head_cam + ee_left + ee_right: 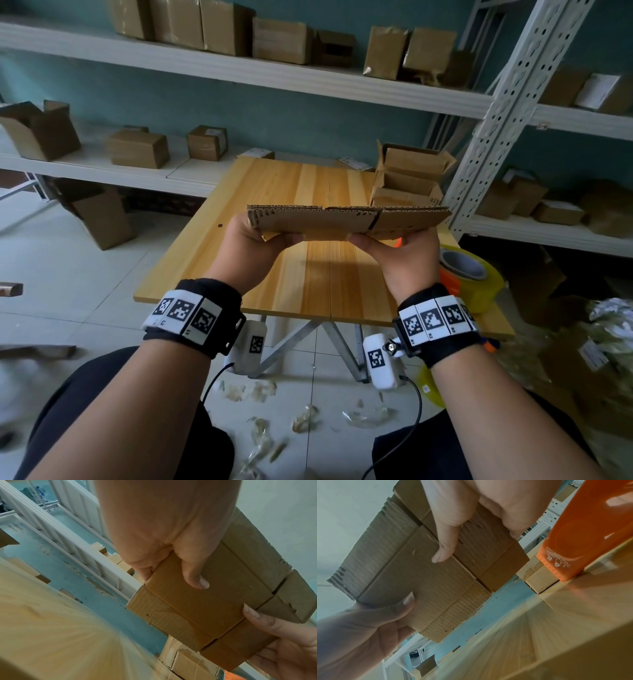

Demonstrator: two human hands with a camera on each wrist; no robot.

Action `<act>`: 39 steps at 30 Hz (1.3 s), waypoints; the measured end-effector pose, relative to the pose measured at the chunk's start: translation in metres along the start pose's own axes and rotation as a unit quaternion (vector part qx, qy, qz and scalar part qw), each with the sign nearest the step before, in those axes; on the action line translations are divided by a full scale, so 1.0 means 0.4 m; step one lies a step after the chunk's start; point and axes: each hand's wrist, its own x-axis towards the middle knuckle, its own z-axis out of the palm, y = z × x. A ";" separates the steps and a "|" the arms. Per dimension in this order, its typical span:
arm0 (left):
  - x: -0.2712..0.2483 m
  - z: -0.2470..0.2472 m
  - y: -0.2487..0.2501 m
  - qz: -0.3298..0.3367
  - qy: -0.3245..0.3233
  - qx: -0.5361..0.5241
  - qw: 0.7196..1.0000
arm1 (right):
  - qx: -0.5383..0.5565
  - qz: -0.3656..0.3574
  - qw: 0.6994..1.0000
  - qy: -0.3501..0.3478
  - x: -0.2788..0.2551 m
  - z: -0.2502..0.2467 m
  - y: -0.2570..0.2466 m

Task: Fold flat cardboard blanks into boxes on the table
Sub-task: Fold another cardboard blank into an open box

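A flat brown cardboard blank [346, 221] is held in the air above the wooden table [274, 192], tilted so its corrugated top edge faces me. My left hand [253, 240] grips its left end, thumb on the near face and fingers behind. My right hand [400, 246] grips the right end the same way. The left wrist view has the blank [197, 608] with its creases and flap slits, my left hand [171, 563] pinching it. The right wrist view has the blank [428, 577] under the thumb of my right hand [471, 534].
Several folded open boxes [411, 178] stand stacked at the table's far right corner. An orange tape dispenser with a tape roll [466, 270] sits at the table's right edge. Shelves [239, 68] carrying cardboard boxes run behind and to the right. Tape scraps litter the floor [301, 418].
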 end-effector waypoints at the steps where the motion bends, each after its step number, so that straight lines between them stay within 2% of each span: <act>1: -0.001 0.002 -0.001 0.001 -0.001 -0.001 1.000 | -0.004 0.002 1.000 0.000 0.000 0.000 0.000; 7: -0.007 0.010 -0.011 -0.005 -0.001 -0.006 1.000 | -0.007 0.029 1.000 -0.004 -0.004 -0.002 0.001; 14: -0.007 0.007 0.012 0.020 -0.013 -0.039 0.999 | -0.006 0.029 0.999 -0.028 -0.007 -0.003 -0.002; 20: -0.002 -0.003 0.003 -0.009 -0.003 -0.048 0.999 | -0.011 0.046 0.997 -0.062 -0.017 0.005 0.001; 29: -0.001 -0.009 0.001 -0.011 -0.016 -0.013 1.000 | -0.006 0.074 0.990 -0.119 -0.031 0.015 -0.003; 39: -0.004 0.001 0.008 0.008 -0.047 0.048 0.998 | -0.029 0.053 0.977 -0.203 -0.037 0.015 -0.021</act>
